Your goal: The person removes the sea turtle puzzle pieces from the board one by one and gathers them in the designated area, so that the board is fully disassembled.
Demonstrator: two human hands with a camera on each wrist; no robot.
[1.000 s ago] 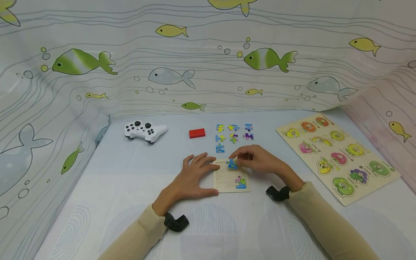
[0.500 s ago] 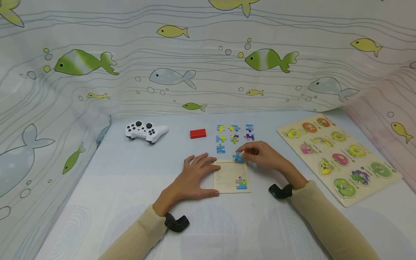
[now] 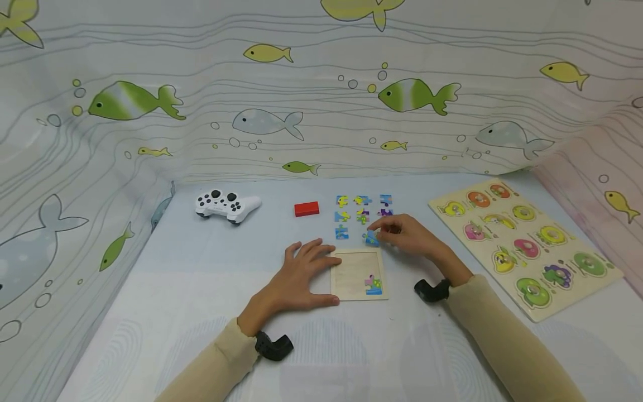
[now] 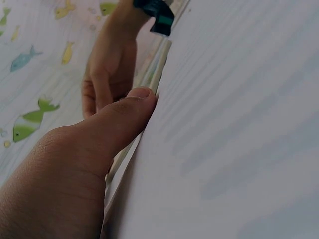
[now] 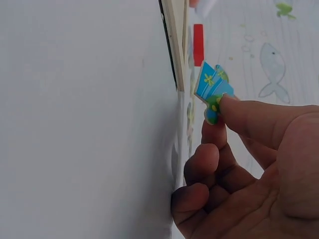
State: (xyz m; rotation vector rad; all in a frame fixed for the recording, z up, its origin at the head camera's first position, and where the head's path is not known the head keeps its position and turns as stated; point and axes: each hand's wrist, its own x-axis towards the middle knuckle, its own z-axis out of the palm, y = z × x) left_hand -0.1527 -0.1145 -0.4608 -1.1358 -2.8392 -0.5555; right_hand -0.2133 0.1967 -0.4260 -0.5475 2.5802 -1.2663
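Note:
My right hand pinches a blue jigsaw puzzle piece with green and yellow markings between thumb and fingertips. In the head view the piece is just beyond the far edge of a square wooden puzzle tray. One joined patch of pieces lies in the tray's near right corner, pink, green and blue. My left hand spreads its fingers at the tray's left side, thumb and fingertips on the rim; the left wrist view shows the thumb lying straight along the tray's edge.
Several loose puzzle pieces lie in rows beyond the tray, the right ones partly behind my right hand. A red block and a white game controller sit to their left. A wooden fruit board lies at the right.
My right hand has carried the puzzle piece from over the tray's upper part to beyond its far edge, slightly rightward. My left hand stays at the tray's left side.

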